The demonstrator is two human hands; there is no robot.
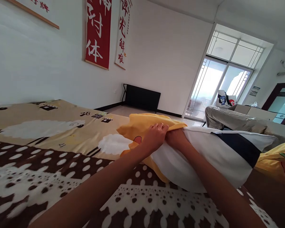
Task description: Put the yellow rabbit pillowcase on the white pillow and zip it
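A white pillow [180,167] with a dark navy band lies on the bed, its left end inside a yellow pillowcase [144,122]. My left hand [157,134] has its fingers curled over the pillowcase near its opening. Right beside it, my right hand [176,136] reaches under the pillowcase edge, against the pillow's end. The fingers of that hand are hidden by the yellow cloth, so I cannot see how they are bent. Part of the pillowcase hangs down along the pillow's near side.
Under the pillow is a bed with a sheep-print sheet [61,117] and a brown-and-white patterned blanket [68,177]. Another yellow printed cloth item [280,161] lies at the right. Beyond stand a plastic-covered sofa [230,117] and a black folded panel [142,97] by the wall.
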